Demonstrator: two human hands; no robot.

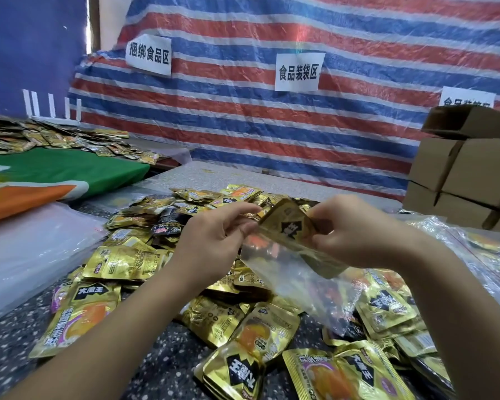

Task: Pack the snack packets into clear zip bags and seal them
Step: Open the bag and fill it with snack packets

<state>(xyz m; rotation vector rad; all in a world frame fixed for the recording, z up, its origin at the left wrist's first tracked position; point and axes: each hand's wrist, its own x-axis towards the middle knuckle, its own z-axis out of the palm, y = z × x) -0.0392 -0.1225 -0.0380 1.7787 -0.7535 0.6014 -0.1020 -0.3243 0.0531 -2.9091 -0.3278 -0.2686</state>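
Head cam looks down on both hands held up over a big heap of gold snack packets (122, 262). Left hand (214, 241) pinches the mouth of a clear zip bag (300, 281), right hand (355, 235) grips a gold packet (289, 226) half inside it. Cardboard boxes (468, 168) sit beyond the right hand.

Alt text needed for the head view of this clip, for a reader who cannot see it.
Two hands hold a clear zip bag above a heap of gold snack packets: the left hand pinches the bag's mouth while the right hand feeds a gold packet into it. Cardboard boxes stand at right, before a striped tarp with paper signs.
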